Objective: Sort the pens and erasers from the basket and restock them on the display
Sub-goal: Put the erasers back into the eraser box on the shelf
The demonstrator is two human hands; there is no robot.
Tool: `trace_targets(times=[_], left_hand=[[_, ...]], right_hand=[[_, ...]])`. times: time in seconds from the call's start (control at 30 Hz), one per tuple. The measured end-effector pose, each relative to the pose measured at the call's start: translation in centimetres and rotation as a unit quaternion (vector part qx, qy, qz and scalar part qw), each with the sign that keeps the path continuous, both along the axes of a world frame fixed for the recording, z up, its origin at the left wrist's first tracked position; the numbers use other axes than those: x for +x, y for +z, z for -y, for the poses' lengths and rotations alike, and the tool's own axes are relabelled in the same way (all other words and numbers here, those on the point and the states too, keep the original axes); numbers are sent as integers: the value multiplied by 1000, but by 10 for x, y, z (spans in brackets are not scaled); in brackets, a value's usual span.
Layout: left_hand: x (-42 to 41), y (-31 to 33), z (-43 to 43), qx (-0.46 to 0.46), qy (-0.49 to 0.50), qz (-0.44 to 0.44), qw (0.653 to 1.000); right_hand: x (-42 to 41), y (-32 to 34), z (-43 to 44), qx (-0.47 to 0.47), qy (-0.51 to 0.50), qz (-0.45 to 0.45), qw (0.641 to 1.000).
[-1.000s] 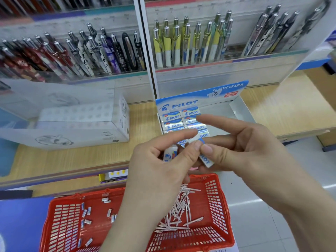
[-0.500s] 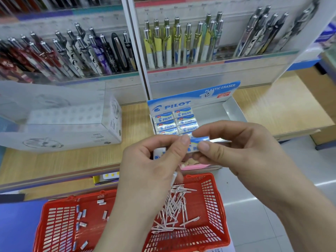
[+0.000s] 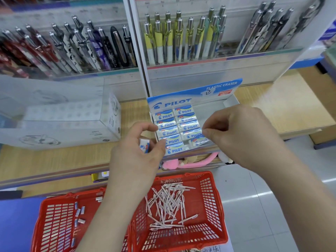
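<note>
Pale wooden shelf (image 3: 291, 110) carries the display; below it sits a red plastic mesh basket (image 3: 214, 206). Basket contents: pile of slim white pens (image 3: 167, 199) on the right side, a few small loose erasers (image 3: 80, 213) scattered on the left.

On the shelf stands a blue-and-white cardboard PILOT eraser box (image 3: 181, 102) with two columns of sleeved erasers. Left column reaches the front edge; right column is not squared off.

Change from a second ago: the hands no longer meet in front of the box but are parted. Right hand (image 3: 241, 135) is now at the right column, thumb and forefinger curled close together beside a tilted white-and-blue eraser (image 3: 197, 141) at that column's front. Blur hides whether the tips pinch it or have let go. Left hand (image 3: 134, 151), just left of the box, has its fingers loosely curled round a second sleeved eraser (image 3: 145, 146).

Reading: one eraser is going into its slot, with the next ready in hand. Pens not yet started, so most of the task remains.
</note>
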State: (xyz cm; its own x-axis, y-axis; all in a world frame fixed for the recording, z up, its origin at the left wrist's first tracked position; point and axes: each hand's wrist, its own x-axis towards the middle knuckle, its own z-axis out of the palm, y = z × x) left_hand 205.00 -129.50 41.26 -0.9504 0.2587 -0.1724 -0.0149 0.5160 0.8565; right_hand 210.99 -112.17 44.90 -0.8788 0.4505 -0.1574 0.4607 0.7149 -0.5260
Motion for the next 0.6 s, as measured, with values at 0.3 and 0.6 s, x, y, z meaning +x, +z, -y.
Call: trace_targets(times=[0.3, 0.6], left_hand=[[-1, -3, -2, 36, 31, 24, 999], [-2, -3, 0, 32, 33, 26, 999]], right_hand=[[-21, -3, -2, 65, 54, 93, 992], [-22, -6, 7, 53, 51, 64, 995]])
